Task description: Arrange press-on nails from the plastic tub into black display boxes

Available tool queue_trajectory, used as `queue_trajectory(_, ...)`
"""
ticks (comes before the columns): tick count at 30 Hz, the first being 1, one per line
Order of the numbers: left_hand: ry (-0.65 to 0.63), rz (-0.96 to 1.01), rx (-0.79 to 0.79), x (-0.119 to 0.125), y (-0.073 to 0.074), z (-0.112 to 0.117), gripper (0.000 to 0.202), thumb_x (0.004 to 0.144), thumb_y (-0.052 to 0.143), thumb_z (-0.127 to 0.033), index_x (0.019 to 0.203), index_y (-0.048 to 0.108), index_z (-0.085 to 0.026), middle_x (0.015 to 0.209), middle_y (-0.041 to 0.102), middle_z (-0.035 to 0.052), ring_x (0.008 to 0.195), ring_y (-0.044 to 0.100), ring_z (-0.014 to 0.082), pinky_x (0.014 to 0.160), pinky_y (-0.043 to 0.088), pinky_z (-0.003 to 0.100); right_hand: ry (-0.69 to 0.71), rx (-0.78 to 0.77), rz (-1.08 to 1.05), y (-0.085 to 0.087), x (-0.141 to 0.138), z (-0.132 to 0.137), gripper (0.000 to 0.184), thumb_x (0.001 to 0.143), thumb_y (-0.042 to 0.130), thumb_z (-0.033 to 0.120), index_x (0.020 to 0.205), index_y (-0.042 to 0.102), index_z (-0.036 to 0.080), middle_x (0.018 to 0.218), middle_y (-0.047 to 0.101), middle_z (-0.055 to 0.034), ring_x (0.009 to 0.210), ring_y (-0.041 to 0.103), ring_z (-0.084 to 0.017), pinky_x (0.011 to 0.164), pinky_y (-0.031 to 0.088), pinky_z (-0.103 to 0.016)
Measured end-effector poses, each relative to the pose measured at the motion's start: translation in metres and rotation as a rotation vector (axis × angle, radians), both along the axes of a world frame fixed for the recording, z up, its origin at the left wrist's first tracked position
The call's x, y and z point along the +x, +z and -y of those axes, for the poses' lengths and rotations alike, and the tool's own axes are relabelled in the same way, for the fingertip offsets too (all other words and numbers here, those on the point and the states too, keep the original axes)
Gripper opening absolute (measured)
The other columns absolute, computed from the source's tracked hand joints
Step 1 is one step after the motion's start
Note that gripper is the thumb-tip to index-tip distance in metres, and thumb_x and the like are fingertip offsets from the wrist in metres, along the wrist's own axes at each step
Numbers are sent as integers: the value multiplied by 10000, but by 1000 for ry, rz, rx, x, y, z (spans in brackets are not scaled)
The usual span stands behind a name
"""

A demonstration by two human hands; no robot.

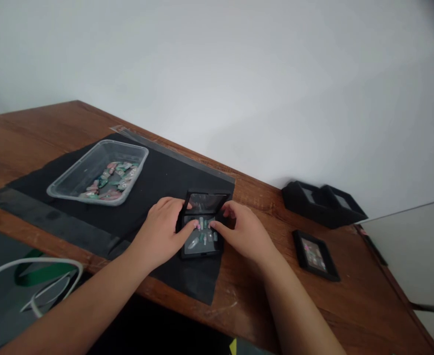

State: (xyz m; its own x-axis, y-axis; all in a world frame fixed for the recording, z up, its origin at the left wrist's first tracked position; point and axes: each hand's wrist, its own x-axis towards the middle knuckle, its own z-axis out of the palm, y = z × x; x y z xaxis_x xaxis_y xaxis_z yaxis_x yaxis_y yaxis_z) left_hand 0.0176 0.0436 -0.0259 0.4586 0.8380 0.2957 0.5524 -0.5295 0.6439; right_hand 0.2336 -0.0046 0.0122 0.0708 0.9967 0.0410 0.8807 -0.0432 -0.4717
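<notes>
A black hinged case (202, 254) stands with its windowed lid (206, 203) raised. On its grey inner pad lie several small green, clear and pink pieces that look like false nails (203, 237). My left hand (161, 229) wraps the case's left side, fingers at the lid and thumb reaching in over the pieces. From the right, my right hand (248, 231) curls its fingers at the lid's edge, its thumb also pointing inward at the pieces. Whether either thumb pinches a single piece is too small to tell.
A clear plastic tub (67, 182) with many loose pink and green nails sits on a black mat (161, 172). To the right are another black case (331, 273) and stacked black cases (313, 209) by the wall. A white cable (54, 260) loops at the lower left.
</notes>
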Motion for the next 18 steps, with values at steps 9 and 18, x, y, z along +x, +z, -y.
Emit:
queue_trajectory(9, 5, 2, -20, -2, 0, 1, 251, 952, 537, -366, 1099, 618, -180, 1135, 678, 103, 1160, 561, 309, 1026, 439, 521, 5, 29, -30, 3, 1, 1, 118, 863, 675, 289, 942, 628, 215, 892, 672, -26, 830, 592, -189, 736, 431, -310)
queue_trajectory(18, -8, 5, -11, -3, 0, 1, 275, 962, 523, -390, 1108, 621, -178, 1139, 679, 103, 1167, 561, 311, 1033, 440, 530, 256, -12, -156, 10, 7, 5, 215, 862, 653, 96, 936, 776, 256, 763, 650, 13, 684, 564, -134, 647, 407, -260)
